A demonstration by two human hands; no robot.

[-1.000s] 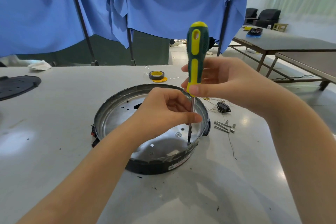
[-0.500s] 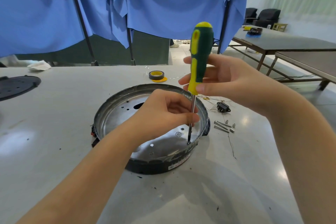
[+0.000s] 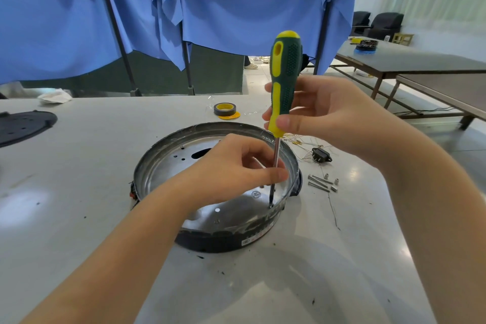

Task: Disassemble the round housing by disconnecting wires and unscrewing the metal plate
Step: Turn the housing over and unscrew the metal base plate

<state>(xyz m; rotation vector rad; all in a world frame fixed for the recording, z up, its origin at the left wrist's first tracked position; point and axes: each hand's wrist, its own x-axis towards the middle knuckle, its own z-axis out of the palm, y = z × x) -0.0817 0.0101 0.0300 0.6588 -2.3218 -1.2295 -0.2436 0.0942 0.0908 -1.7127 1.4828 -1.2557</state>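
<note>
Bright, even daylight from the window wall right of the fingers [image 3: 285,122]. Soft glare patches on the pale surface [image 3: 79,192], faint shadows below the arms. Sharp centre; wide-angle bending at the edges.

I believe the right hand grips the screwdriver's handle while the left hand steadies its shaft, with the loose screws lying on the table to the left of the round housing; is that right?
Not quite: in the head view the loose screws lie to the right of the round housing, not the left. The right hand does grip the screwdriver handle, and the left hand steadies its shaft.
</note>
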